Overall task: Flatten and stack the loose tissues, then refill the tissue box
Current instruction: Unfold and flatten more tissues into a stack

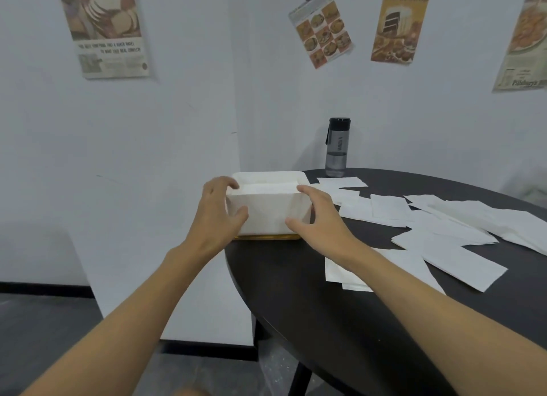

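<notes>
High on the wall, left of the tissue box point(266, 215), hangs a faded food poster point(103, 28). The left hand point(220, 209) is on the box's left end. Its grip is clamped on the box, with the fingers curled over the top left corner and the thumb pressed on the near face.

The box is white and sits on a thin wooden base point(266, 237) at the left edge of the dark round worktop point(340, 307). Its top is open, and white tissue shows inside.

The right hand point(318, 215) takes the box's right end. Its grip also closes on the box, with the fingers laid along the upper right edge and the thumb on the near face.

Behind the box and to its right, a grey bottle point(336, 147) with a black cap stands upright near the wall. The loose tissues point(444, 218) lie right of the box, scattered flat and overlapping across the worktop. The nearest sheets lie just beside the box. One folded tissue point(337, 271) lies nearer than the box, partly under the right forearm.

On the wall above and right of the box hang three more food posters point(399, 25).
</notes>
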`<state>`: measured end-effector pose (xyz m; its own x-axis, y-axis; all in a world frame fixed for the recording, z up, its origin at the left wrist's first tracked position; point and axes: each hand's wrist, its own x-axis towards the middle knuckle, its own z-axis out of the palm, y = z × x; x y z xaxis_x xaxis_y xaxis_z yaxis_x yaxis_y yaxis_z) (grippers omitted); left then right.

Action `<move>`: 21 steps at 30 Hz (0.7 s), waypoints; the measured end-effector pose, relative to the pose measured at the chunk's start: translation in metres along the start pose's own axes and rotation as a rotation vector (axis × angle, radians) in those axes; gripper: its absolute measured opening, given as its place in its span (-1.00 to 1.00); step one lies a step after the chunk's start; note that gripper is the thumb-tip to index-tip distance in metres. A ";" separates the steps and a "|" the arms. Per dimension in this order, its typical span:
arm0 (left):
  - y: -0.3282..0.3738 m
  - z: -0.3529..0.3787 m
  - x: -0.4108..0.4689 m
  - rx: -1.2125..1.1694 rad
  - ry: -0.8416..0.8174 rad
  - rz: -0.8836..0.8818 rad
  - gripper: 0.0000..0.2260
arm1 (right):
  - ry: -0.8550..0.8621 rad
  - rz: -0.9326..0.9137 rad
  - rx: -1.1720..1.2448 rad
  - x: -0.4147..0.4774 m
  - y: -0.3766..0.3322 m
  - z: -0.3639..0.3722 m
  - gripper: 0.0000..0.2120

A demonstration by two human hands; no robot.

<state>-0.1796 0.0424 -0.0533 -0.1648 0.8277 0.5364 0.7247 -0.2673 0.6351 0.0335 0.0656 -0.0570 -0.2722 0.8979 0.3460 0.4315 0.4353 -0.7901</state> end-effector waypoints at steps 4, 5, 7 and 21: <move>0.045 0.020 -0.010 0.154 0.081 0.392 -0.69 | -0.010 0.057 -0.174 -0.014 0.010 -0.033 -0.43; 0.060 0.030 -0.014 0.114 0.014 0.457 -0.75 | -0.008 0.076 -0.250 -0.021 0.016 -0.044 -0.50; 0.088 0.053 -0.024 0.048 -0.256 0.473 -0.80 | -0.003 0.101 -0.387 -0.036 0.030 -0.069 -0.70; 0.112 0.127 -0.041 0.238 -0.870 0.491 -0.65 | 0.022 0.169 -0.473 -0.104 0.072 -0.143 -0.88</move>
<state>-0.0069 0.0416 -0.0749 0.6591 0.7498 0.0581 0.7109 -0.6464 0.2771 0.2159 0.0129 -0.0769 -0.1489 0.9574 0.2476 0.8119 0.2613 -0.5220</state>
